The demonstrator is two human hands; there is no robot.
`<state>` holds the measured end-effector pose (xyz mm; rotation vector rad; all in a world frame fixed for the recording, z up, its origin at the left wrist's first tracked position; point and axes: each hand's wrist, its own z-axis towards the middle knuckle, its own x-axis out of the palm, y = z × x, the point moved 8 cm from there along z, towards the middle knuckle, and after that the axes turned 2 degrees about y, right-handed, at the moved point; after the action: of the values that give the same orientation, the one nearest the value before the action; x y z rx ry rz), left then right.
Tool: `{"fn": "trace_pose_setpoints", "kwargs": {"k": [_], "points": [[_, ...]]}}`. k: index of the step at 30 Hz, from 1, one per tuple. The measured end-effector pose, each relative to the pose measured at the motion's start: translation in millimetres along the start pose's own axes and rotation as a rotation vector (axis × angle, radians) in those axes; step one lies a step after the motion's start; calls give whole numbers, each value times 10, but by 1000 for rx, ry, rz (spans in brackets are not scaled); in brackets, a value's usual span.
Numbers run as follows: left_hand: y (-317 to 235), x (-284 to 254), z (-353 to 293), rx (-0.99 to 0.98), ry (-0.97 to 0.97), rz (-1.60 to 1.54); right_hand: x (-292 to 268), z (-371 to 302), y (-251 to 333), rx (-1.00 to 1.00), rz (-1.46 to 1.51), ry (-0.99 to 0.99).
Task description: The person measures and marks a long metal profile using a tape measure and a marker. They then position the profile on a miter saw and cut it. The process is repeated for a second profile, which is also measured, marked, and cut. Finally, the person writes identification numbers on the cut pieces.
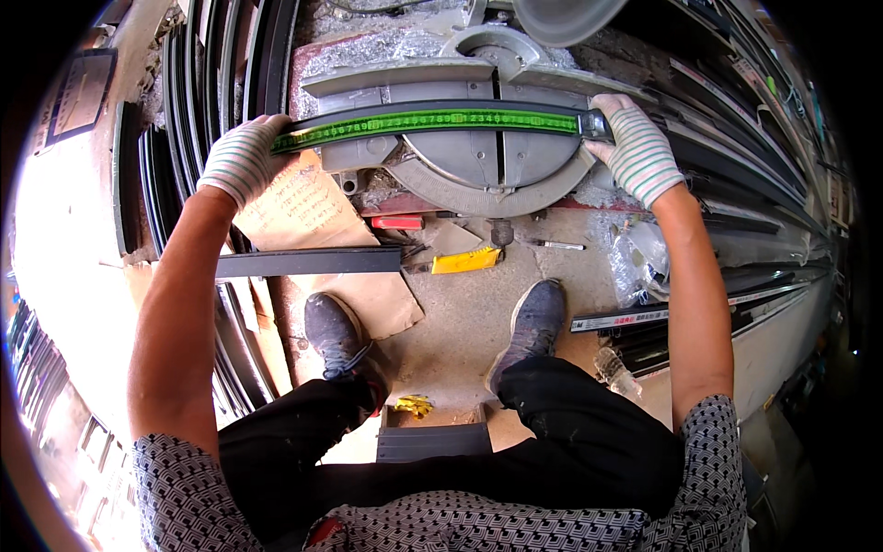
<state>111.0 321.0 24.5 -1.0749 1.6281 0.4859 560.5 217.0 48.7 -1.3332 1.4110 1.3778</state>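
Over the round grey saw table, between metal fence and near edge: slim black strip, bright green tape-measure blade along it.
Gloved left hand: fingers curled round left end.
Gloved right hand: thumb and fingers closed about right end.
Strip: probably light, stiff; grip both ends.
Blade: likely springy.

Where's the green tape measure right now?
Head view, upper middle: the green tape measure stretches between the left hand and the right hand, over the round grey saw base.
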Motion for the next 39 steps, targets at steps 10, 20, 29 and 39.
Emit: {"fn": "trace_pose_setpoints", "kwargs": {"k": [10,20,29,39], "points": [[19,-11,-99,10,-16,59,3,-18,69,-3,24,14],[205,9,-231,-73,16,9,13,22,277,-64,24,14],[-386,-199,-414,90,-264,80,15,15,247,-40,57,63],[-2004,243,-155,85,-412,-96,46,20,244,-44,82,48]]}}
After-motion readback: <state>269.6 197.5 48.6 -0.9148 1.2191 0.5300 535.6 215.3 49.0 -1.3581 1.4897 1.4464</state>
